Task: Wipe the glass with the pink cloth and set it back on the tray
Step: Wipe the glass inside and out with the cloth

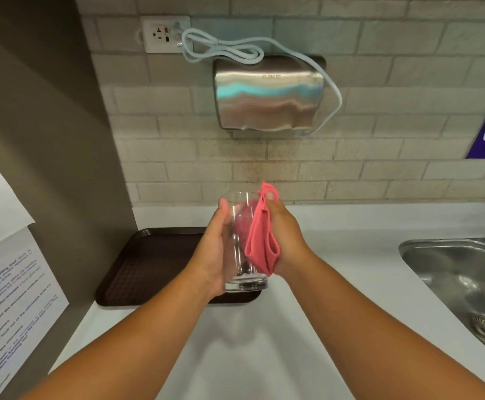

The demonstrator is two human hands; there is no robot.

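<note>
Presently left hand (215, 249) fingers wrap the glass (242, 243); right hand (286, 235) fingers pinch the pink cloth (261, 243).

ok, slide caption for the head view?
Left hand holds glass above tray; right hand wipes with pink cloth.

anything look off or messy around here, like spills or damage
No spills or breakage show. Two oddities: the hand dryer's cord hangs in loose loops from the wall socket, and the tiles below the dryer look brown-stained. The glass looks intact.
</note>
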